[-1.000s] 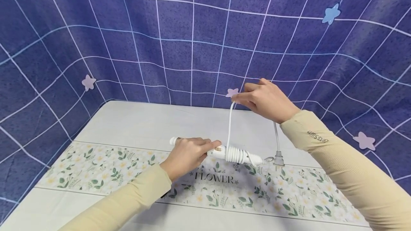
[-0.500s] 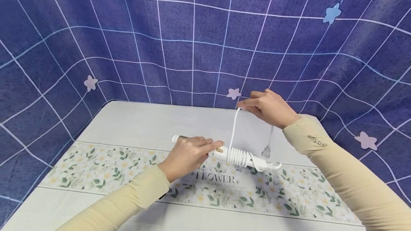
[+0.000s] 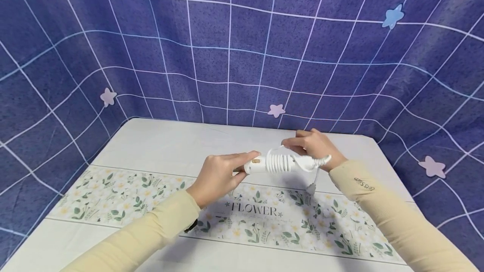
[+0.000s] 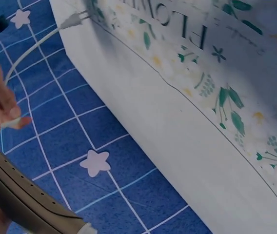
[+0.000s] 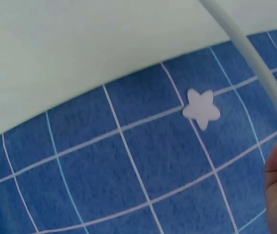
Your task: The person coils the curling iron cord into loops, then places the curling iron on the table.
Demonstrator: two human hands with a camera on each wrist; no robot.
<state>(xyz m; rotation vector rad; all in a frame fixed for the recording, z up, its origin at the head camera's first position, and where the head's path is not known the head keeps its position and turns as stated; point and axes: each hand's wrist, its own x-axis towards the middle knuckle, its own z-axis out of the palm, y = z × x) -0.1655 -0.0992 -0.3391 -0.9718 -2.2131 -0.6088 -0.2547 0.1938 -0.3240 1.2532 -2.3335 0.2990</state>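
Observation:
My left hand (image 3: 215,178) grips a hair straightener with a white handle (image 3: 250,167) above the table. Its brown barrel (image 4: 24,192) shows in the left wrist view, ending in a white tip. White cord (image 3: 277,163) is wound in several turns around the handle. Behind the handle, my right hand (image 3: 316,146) pinches the running length of cord, its fingertips partly hidden. The plug (image 3: 311,188) dangles below the right hand on the free end. A grey-looking stretch of cord (image 5: 248,46) passes close to the right fingers in the right wrist view.
A white table cover (image 3: 170,142) with a floral band and the word FLOWER lies under both hands. A blue gridded curtain (image 3: 211,70) with stars rises just behind the table's back edge. Something small and black (image 3: 191,226) shows under the left wrist.
My right hand has come down behind the handle, drawing the cord around it. The left hand has raised and turned the hair straightener; the plug has swung left and hangs lower.

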